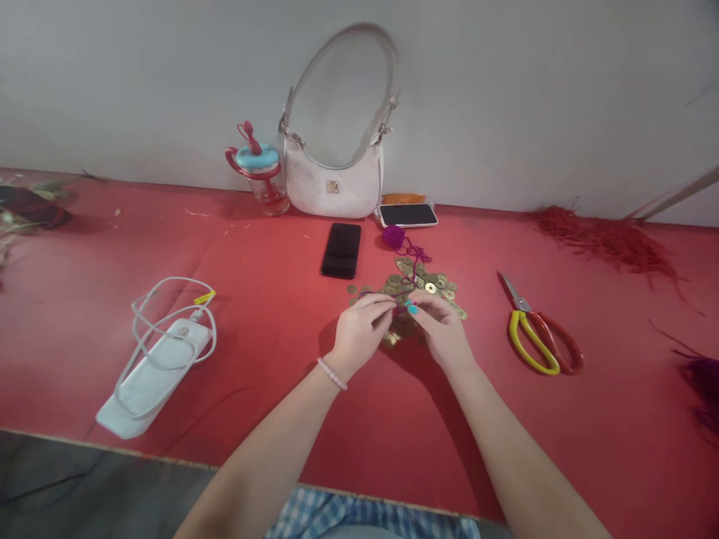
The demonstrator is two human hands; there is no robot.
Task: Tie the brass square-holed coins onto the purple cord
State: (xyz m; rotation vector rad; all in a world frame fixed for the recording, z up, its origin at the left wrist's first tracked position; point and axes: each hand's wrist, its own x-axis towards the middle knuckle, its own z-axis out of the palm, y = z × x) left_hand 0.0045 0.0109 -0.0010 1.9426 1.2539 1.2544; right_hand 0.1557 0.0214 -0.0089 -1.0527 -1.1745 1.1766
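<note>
Nearest the camera, blue checked cloth (323,513) shows below the edge of the red worktop (269,314). From the left, a dark bundle (34,208) lies at the far edge; nearer, a white device (151,389) has a white cable (214,329) looped over it. A lidded cup (264,180) stands just beside a pale handbag (334,180) against the wall, with a black phone (341,251) lying in front.

In the middle, the step in hand looks like working purple yarn (414,275) with the fingertips above a heap of brass coins (445,286). The left hand (360,333) is closed to a pinch on the yarn, and the right hand (443,329) pinches it too, their fingertips almost meeting; whether a coin is caught between them I cannot tell. The next move seems to call for a fine grip and some slack from the yarn ball (393,237) behind the heap. Right of the hands, scissors (531,322) lie apart, blades slightly parted or shut, unclear; beyond are red fibres (612,243).
</note>
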